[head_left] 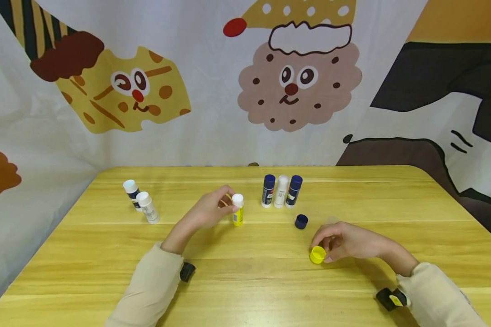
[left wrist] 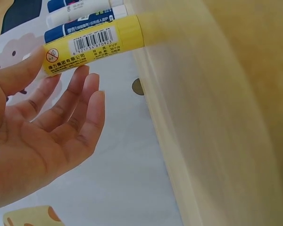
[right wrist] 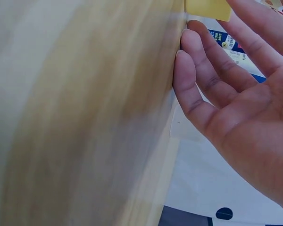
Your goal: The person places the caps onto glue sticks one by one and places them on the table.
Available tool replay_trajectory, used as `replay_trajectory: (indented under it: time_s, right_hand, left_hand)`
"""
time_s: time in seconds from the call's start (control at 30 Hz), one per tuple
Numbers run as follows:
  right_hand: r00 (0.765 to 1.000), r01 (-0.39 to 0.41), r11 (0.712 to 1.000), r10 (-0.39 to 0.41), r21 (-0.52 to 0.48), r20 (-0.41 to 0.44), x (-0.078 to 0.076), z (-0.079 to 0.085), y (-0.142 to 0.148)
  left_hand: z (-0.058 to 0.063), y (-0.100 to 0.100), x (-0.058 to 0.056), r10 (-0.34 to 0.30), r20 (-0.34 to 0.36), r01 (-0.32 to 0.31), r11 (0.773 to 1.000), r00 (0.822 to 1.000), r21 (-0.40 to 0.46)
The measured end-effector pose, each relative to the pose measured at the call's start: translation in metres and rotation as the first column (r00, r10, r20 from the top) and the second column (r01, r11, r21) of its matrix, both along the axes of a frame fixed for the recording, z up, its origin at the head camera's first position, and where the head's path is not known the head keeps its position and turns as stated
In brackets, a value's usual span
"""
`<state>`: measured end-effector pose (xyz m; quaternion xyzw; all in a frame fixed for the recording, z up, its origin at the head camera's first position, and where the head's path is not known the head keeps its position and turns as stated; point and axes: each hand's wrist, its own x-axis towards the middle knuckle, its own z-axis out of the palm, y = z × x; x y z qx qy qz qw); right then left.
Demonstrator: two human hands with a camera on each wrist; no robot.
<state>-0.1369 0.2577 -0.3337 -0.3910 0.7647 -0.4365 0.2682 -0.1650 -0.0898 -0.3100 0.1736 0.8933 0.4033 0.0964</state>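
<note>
A yellow glue stick (head_left: pixel 238 217) with a white top stands upright on the table. My left hand (head_left: pixel 212 206) pinches it near its white end between thumb and fingers; its barcode label shows in the left wrist view. Further right and nearer the front, my right hand (head_left: pixel 349 240) pinches a yellow cap (head_left: pixel 318 255), whose open side faces up. In the right wrist view only part of that cap (right wrist: pixel 208 9) is seen, at the top edge. A dark blue cap (head_left: pixel 301 221) lies on the table between the two hands, apart from both.
Toward the back stand two navy glue sticks (head_left: pixel 268 190) (head_left: pixel 294 191) with a white one (head_left: pixel 281 191) between them. At left, a navy-and-white glue stick (head_left: pixel 132 194) and a white one (head_left: pixel 148 207) stand close together. A cartoon-printed cloth (head_left: pixel 212 91) hangs behind the wooden table (head_left: pixel 245 286).
</note>
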Motion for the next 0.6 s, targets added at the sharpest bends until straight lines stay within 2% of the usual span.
replay_trajectory:
  time_s: [0.6]
  right_hand:
    - [0.997, 0.046, 0.999, -0.047, 0.01, 0.054, 0.0022, 0.0046, -0.0027]
  left_hand:
    - [0.002, -0.0005, 0.0019, -0.012, -0.049, 0.012, 1.0, 0.999, 0.013]
